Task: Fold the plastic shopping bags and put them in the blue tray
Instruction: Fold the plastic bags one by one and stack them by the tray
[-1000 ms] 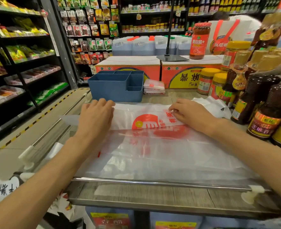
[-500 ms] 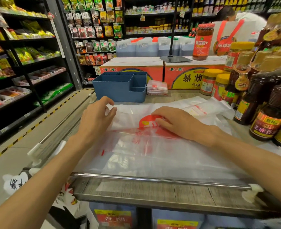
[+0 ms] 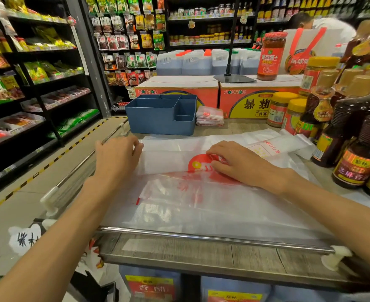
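Note:
A translucent white plastic bag (image 3: 201, 205) with a red logo lies spread on the wooden counter, its far part folded back toward me. My left hand (image 3: 118, 158) rests on the bag's left edge, fingers bent down and thumb on the corner of the fold. My right hand (image 3: 238, 164) presses flat on the folded layer, covering part of the red logo. The blue tray (image 3: 158, 125), with several compartments, stands just beyond the bag. A small stack of folded bags (image 3: 210, 116) lies right of the tray. Another loose bag (image 3: 286, 141) lies at the right.
Dark sauce bottles (image 3: 358, 153) and yellow-lidded jars (image 3: 280, 110) crowd the counter's right side. Orange cartons (image 3: 245, 97) stand behind the tray. A metal rail (image 3: 201, 236) runs along the counter's near edge. Store shelves (image 3: 38, 83) line the aisle on the left.
My right hand slid left along the fold and now covers part of the red logo. My left hand stayed at the bag's left edge, its thumb shifting onto the fold's corner.

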